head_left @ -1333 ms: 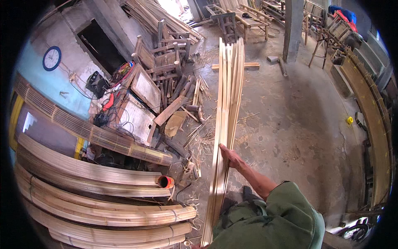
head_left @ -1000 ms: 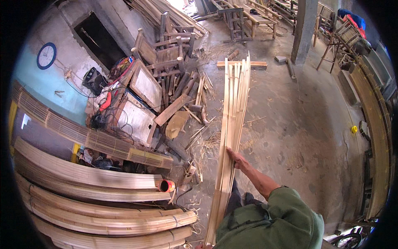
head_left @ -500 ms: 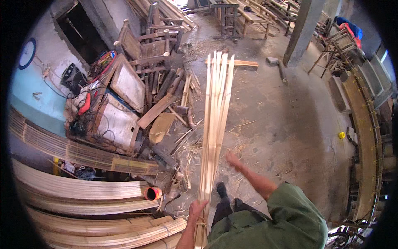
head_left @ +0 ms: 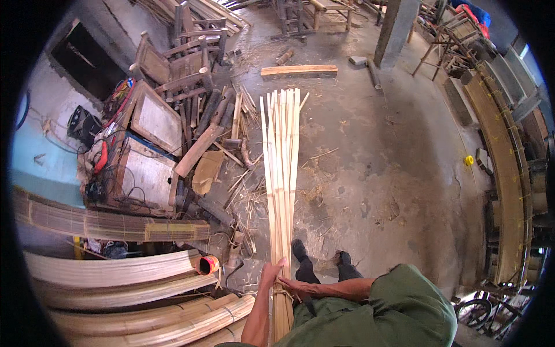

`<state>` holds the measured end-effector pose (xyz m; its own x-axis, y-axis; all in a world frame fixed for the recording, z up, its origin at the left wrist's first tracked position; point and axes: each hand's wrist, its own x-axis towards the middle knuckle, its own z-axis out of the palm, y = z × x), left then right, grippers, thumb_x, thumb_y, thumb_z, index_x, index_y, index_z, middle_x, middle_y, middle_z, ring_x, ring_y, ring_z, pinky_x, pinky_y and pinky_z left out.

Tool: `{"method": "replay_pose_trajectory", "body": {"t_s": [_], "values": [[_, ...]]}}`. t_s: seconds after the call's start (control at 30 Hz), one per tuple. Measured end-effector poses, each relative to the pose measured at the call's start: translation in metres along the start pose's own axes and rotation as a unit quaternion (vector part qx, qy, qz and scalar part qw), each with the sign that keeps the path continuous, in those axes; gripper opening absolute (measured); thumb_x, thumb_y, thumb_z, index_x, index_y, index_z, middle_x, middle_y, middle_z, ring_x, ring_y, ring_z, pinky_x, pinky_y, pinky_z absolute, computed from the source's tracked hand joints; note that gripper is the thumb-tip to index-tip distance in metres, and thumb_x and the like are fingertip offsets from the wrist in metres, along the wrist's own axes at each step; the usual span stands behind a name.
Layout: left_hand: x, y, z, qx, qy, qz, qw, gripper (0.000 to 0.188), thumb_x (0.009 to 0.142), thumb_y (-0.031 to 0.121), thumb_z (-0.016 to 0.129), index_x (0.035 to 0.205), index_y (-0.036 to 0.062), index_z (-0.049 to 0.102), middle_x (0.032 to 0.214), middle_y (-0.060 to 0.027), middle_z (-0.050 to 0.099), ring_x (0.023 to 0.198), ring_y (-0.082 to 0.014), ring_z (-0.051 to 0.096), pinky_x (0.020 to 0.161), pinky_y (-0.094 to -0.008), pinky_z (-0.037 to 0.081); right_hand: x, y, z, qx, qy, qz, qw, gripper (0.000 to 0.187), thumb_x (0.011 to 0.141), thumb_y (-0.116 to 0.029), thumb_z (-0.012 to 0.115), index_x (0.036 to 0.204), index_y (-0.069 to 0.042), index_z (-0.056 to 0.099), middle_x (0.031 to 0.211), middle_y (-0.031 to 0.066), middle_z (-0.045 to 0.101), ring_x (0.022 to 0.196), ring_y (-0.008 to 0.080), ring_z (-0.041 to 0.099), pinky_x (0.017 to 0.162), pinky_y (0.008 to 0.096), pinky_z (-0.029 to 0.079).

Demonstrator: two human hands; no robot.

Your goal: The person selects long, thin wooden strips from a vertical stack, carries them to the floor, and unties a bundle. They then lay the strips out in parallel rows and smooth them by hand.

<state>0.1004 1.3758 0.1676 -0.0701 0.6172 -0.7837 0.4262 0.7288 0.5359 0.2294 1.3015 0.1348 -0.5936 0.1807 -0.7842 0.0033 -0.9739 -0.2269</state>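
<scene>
A long bundle of pale bamboo strips (head_left: 280, 185) runs up the middle of the head view, its far ends fanned apart. My left hand (head_left: 273, 272) grips the bundle from its left side near my body. On the right side, my right hand (head_left: 296, 287) is closed at the bundle's edge, a little nearer to me than the left hand. Beside its fingers a thin binding (head_left: 281, 294) goes round the strips. My fingertips there are partly hidden.
Thick stacks of bamboo strips (head_left: 115, 272) lie at lower left, with an orange-rimmed can (head_left: 208, 265) at their end. Wood scraps (head_left: 199, 144) and an old cabinet (head_left: 147, 173) stand farther left. A plank (head_left: 299, 70) lies ahead on the floor; a pillar (head_left: 396, 34) rises beyond.
My right hand has come in from out over the floor on the right to the bundle beside my left hand. The far ends of the bundle now appear lower, short of the plank.
</scene>
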Motion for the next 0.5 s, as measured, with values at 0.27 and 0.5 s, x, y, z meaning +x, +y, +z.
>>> {"method": "replay_pose_trajectory", "body": {"t_s": [0.27, 0.5], "values": [[-0.045, -0.022, 0.048, -0.139, 0.097, 0.100, 0.980, 0.069, 0.093, 0.060, 0.044, 0.134, 0.0052, 0.047, 0.110, -0.0082, 0.062, 0.099, -0.0171, 0.059, 0.080, -0.0323, 0.046, -0.020, 0.016, -0.050, 0.092, 0.044, -0.113, 0.988, 0.056, 0.077, -0.059, 0.070, 0.102, -0.009, 0.062, 0.089, 0.0047, 0.066, 0.076, 0.0167, 0.065, 0.070, 0.0359, 0.056], [-0.249, -0.174, 0.069, -0.316, -0.203, -0.146, 0.915, 0.085, 0.090, 0.071, 0.031, 0.135, -0.0001, 0.042, 0.111, -0.0106, 0.065, 0.099, -0.0243, 0.063, 0.088, -0.0424, 0.049, -0.041, 0.034, -0.061, 0.110, 0.003, -0.156, 0.982, 0.057, 0.081, -0.053, 0.070, 0.111, -0.007, 0.057, 0.093, 0.0033, 0.060, 0.082, 0.0144, 0.061, 0.071, 0.0343, 0.054]]}}
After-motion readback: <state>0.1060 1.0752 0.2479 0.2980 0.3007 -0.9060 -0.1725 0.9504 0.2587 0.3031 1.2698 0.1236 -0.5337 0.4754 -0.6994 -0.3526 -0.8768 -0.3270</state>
